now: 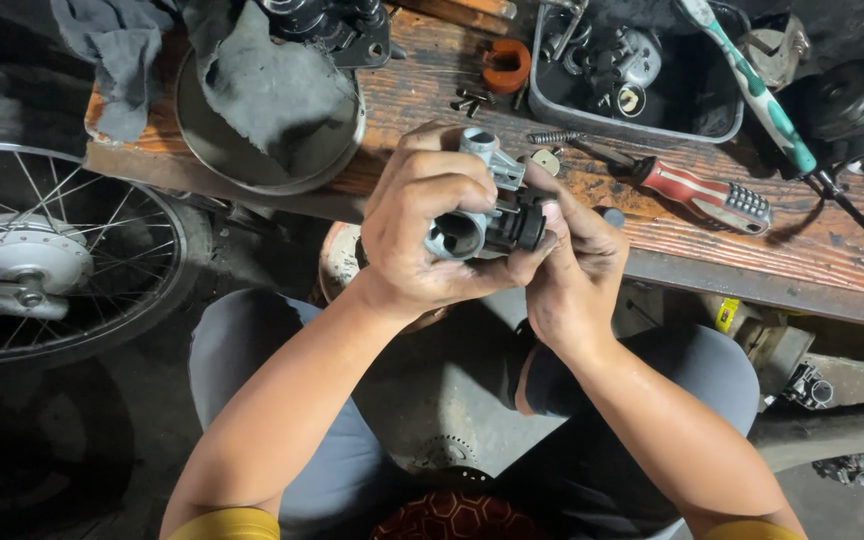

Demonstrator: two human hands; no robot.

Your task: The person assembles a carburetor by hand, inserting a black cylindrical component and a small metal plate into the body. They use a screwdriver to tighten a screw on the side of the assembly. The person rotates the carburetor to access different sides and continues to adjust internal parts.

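Both forearms reach up from the bottom edge over grey-trousered knees, and the two hands meet above the lap, just in front of a worn wooden bench. Left hand wraps around a small metal engine part, a silvery casting with a round opening facing the camera and a black fitting on its right end; the thumb lies over the top and the fingers curl under it. Right hand presses against the same part from the right, its fingertips on the black end, so both hands are clamped on it together. On the bench behind lie a red-handled screwdriver, a spring, a few loose screws and an orange clamp-shaped piece. A grey tray holds more metal parts, with a green and white toothbrush resting across it. A metal bowl covered by a grey rag sits at the left, and a spoked wheel stands beside the bench.
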